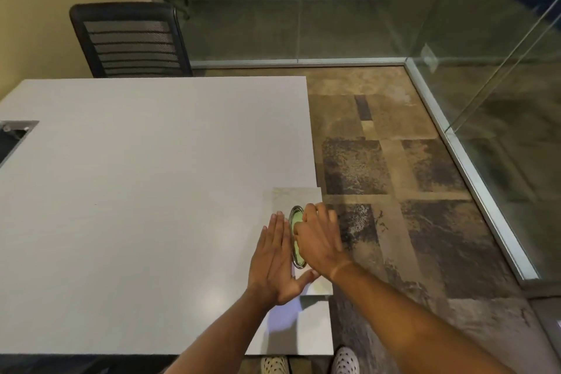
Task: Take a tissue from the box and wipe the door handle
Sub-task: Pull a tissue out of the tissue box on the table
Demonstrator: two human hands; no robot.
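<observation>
A flat beige tissue box (299, 196) lies at the table's right edge. Its top has an oval, metal-rimmed opening with a pale green tissue (297, 253) showing inside. My left hand (274, 261) rests flat on the box's left side, fingers straight and thumb spread toward the opening. My right hand (318, 237) comes in from the right. Its curled fingertips dip into the opening and pinch the green tissue. The hand hides most of the opening. No door handle is in view.
The white table (136, 191) has a cable cut-out (15, 136) at its left edge, and a black mesh chair (130, 39) stands behind it. Glass walls with metal floor rails (473, 179) run along the back and right. Patterned carpet and my shoes (344, 360) are below.
</observation>
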